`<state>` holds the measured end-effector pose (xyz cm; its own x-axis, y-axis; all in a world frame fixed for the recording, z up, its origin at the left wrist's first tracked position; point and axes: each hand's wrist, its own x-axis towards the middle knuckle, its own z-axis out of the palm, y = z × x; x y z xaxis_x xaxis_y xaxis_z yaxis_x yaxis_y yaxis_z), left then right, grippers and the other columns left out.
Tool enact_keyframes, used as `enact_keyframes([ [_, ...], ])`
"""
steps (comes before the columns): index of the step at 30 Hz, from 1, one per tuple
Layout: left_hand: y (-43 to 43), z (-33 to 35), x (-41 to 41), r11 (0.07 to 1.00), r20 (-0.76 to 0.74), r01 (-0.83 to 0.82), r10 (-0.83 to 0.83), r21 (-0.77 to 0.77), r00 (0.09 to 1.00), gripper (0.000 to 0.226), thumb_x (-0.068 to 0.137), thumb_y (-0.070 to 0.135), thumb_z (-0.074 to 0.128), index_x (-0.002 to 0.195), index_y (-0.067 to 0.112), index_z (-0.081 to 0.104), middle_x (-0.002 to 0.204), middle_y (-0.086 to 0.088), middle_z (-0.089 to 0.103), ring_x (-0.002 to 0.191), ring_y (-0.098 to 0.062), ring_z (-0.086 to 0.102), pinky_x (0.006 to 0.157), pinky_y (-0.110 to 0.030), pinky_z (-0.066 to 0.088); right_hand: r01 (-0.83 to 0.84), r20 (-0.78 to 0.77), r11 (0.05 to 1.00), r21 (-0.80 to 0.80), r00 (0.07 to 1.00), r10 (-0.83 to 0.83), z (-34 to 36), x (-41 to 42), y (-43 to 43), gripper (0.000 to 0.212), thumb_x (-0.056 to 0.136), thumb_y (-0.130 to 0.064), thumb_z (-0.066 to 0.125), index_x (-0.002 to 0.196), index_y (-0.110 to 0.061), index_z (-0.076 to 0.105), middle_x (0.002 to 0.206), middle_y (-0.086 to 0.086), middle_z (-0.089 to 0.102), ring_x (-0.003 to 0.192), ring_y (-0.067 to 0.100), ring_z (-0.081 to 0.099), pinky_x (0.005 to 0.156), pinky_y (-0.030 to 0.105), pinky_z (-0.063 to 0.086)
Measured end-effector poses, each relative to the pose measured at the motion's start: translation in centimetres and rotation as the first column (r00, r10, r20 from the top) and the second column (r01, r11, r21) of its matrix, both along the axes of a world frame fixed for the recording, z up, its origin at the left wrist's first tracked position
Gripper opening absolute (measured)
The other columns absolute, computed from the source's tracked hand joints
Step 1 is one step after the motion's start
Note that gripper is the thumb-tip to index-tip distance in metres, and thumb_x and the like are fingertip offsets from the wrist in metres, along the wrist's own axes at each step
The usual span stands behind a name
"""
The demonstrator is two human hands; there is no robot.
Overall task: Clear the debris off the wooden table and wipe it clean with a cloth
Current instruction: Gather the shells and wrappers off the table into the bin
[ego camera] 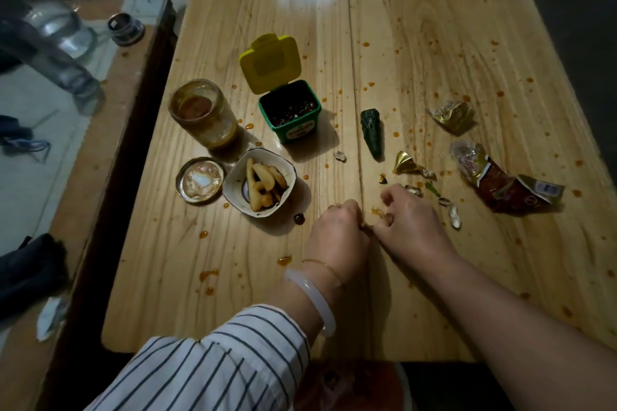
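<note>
**A:** Head view. Grip state?
**B:** Right hand [410, 220] curled, pinching an amber scrap [378, 210]. Left hand [337, 233] fisted just beside it, contents hidden, can't tell.
**A:** Remaining debris?
**B:** Shell bits [453, 219] trail right from the right hand's knuckles on the table [233, 294]. Gold wrapper [410, 166] above them, red packet [500, 187] further right. Cucumber piece [371, 132] above both hands, long axis up-down in frame.
**A:** Next reach?
**B:** Right hand's, I'd say, it's nearer. No cloth in view.

Home dining spot, wooden table [434, 27], sauce jar [203, 115], snack bowl [233, 177]
</note>
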<state>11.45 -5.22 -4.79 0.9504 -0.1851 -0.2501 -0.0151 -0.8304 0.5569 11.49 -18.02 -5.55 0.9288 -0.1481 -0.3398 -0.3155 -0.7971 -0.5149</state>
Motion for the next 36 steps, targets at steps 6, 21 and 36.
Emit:
enact_keyframes([
  [6,1.0,1.2,-4.4,0.999,-0.071,0.048,-0.049,-0.011,0.996,0.017,0.09,0.023,0.056,0.107,0.021,0.054,0.099,0.005,0.053,0.085,-0.011,0.053,0.069,-0.021,0.048,0.076,-0.013,0.996,-0.053,0.997,-0.076,-0.2,-0.1,0.3,0.046,0.086,-0.017,0.068,0.129,-0.02,0.053,0.119,0.001,0.057,0.096,0.013,0.05,0.073,0.028,0.045],
  [21,4.4,1.4,-6.5,0.955,-0.228,-0.236,0.192,-0.181,0.955,0.015,0.082,0.017,0.064,0.083,0.027,0.053,0.084,0.009,0.057,0.075,-0.004,0.055,0.062,-0.015,0.047,0.331,0.092,0.939,0.093,0.936,-0.339,0.4,0.2,-1.0,0.017,0.087,-0.012,0.06,0.102,-0.016,0.066,0.095,0.005,0.063,0.085,0.019,0.056,0.064,0.025,0.044],
  [36,3.6,1.6,-4.8,0.921,-0.272,-0.312,0.246,-0.234,0.93,0.016,0.081,0.009,0.065,0.084,0.022,0.058,0.082,0.007,0.058,0.077,-0.007,0.057,0.066,-0.018,0.051,0.041,0.082,0.995,-0.096,0.996,-0.033,-0.1,0.6,0.3,0.021,0.08,-0.013,0.07,0.075,-0.022,0.052,0.085,-0.004,0.051,0.074,0.015,0.052,0.065,0.034,0.054],
])
